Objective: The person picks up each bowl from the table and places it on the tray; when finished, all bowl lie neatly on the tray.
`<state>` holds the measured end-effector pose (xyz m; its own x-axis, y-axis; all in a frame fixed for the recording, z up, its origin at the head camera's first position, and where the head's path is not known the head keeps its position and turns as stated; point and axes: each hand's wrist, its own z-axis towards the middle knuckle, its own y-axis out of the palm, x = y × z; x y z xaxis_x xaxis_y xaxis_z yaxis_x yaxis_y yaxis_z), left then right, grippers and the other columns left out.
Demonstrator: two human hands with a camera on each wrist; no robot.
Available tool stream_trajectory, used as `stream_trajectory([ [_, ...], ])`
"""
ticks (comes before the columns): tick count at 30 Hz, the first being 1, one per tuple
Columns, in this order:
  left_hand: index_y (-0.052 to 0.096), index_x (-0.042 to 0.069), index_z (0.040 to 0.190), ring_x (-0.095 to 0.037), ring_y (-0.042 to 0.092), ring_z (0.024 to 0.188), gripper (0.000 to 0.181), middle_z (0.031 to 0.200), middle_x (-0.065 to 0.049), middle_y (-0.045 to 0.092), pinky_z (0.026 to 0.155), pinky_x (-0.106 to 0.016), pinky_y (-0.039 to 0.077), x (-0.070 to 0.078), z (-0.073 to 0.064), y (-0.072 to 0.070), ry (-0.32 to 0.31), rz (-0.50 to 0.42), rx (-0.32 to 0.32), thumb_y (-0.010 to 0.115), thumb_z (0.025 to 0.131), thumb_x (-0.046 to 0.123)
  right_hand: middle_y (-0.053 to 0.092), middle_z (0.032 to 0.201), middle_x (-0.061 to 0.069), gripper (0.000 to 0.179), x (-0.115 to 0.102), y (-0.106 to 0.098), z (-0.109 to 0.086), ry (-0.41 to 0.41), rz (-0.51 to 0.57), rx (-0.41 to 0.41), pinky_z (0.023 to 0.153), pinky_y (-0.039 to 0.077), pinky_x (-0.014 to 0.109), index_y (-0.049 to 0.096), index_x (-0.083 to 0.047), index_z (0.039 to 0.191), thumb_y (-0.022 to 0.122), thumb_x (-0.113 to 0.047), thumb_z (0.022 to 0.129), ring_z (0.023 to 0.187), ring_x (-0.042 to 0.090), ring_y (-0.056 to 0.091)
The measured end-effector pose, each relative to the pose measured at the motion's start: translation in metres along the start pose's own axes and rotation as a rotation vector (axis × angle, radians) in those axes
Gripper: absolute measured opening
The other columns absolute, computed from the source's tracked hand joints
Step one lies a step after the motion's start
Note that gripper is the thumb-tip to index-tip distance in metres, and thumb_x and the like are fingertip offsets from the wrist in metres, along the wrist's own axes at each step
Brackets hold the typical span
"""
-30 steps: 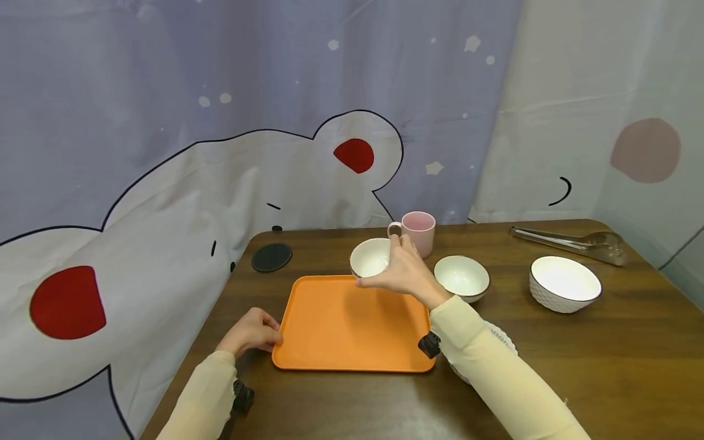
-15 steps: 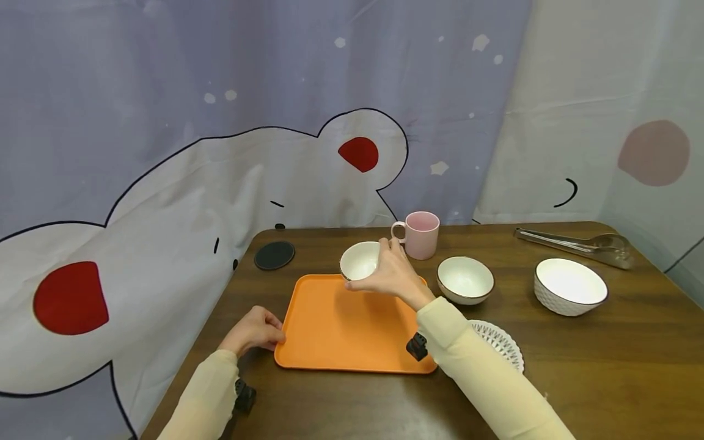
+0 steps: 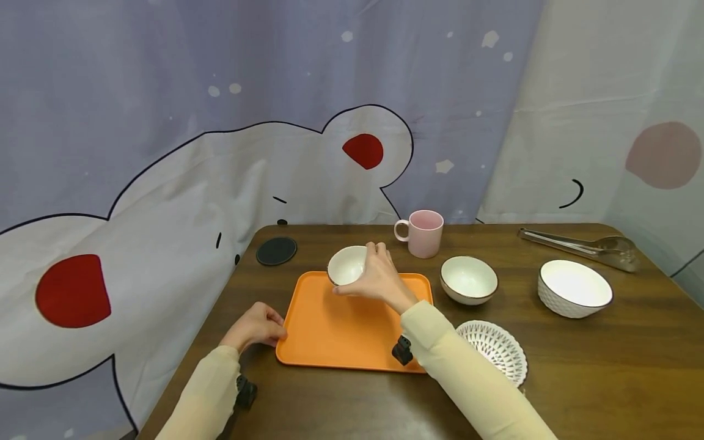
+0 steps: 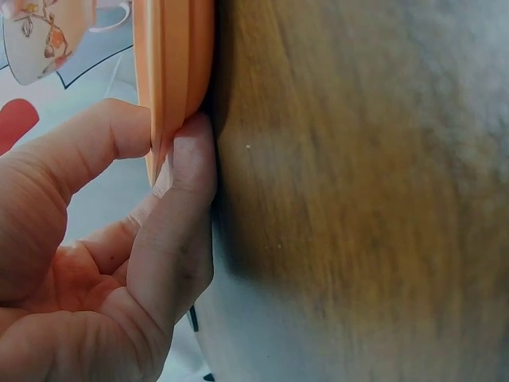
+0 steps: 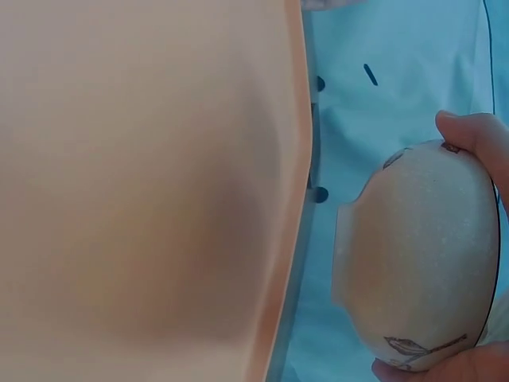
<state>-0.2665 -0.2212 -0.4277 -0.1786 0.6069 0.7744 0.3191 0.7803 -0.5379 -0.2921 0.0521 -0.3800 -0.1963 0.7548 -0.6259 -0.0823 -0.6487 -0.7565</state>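
My right hand [image 3: 376, 276] grips a small white bowl [image 3: 346, 266] by its rim, thumb on the near side and fingers on the far side. The bowl hangs above the back part of an orange tray [image 3: 341, 333]. In the right wrist view the bowl's outside [image 5: 421, 255] shows a leaf pattern and a foot ring, apart from the tray. At the tray's left edge, my left hand [image 3: 255, 327] pinches the rim. The left wrist view shows the thumb and a finger [image 4: 191, 155] on either side of that rim.
A black round coaster [image 3: 277, 251] lies at the back left. A pink mug [image 3: 425, 234] stands behind the tray. To the right are a white bowl [image 3: 469, 280], a lattice-rimmed dish [image 3: 495, 351], a textured white bowl [image 3: 574, 290] and metal tongs [image 3: 580, 244].
My right hand has carried the small bowl leftward over the tray, baring the lattice dish on the right. My left hand keeps its hold on the tray rim.
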Motion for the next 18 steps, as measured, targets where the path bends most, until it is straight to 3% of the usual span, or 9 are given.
stream_trajectory([
  [18, 0.063, -0.012, 0.095, -0.019, 0.067, 0.067, 0.024, 0.087, -0.017, 0.065, 0.066, -0.036, 0.061, -0.002, 0.003, -0.001, -0.01, -0.019, -0.013, 0.071, 0.074, -0.006, 0.032, 0.143, 0.022, 0.126, -0.013, 0.032, 0.009, 0.055, 0.068, -0.071, 0.1, 0.048, 0.047, 0.025, 0.006, 0.149, 0.088, -0.053, 0.058, 0.132, 0.038, 0.035],
])
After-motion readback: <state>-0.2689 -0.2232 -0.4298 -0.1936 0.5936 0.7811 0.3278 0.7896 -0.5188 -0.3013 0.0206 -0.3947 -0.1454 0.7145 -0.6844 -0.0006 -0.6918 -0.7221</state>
